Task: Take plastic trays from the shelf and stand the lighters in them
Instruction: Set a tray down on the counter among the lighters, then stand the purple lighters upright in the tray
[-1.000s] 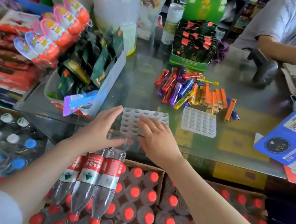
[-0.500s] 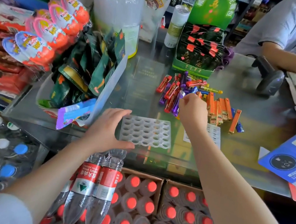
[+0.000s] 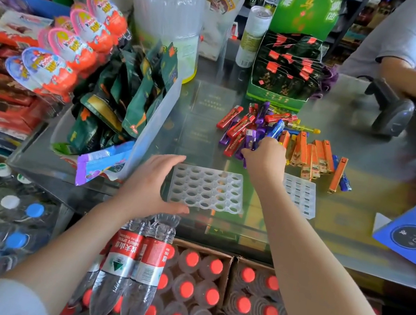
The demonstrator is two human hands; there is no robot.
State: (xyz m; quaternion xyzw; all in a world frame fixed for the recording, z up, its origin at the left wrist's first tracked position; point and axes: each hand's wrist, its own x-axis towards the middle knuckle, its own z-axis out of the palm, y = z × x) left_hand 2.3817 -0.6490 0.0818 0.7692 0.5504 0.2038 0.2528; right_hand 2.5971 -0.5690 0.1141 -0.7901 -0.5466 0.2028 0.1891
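Your left hand (image 3: 152, 185), fingers spread, braces the clear tray (image 3: 206, 188) at its nine o'clock edge. Your right hand (image 3: 265, 157) closes on a purple lighter (image 3: 249, 142) in the pile at the tray's one o'clock.

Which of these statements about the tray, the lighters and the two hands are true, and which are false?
1. The near tray has no lighters standing in it. True.
2. The left hand rests at the tray's left edge. True.
3. The right hand lies flat on the tray. False: it is at the lighter pile.
4. All the lighters are orange. False: some are red, purple, blue and yellow.
5. A second tray lies to the right of the near tray. True.
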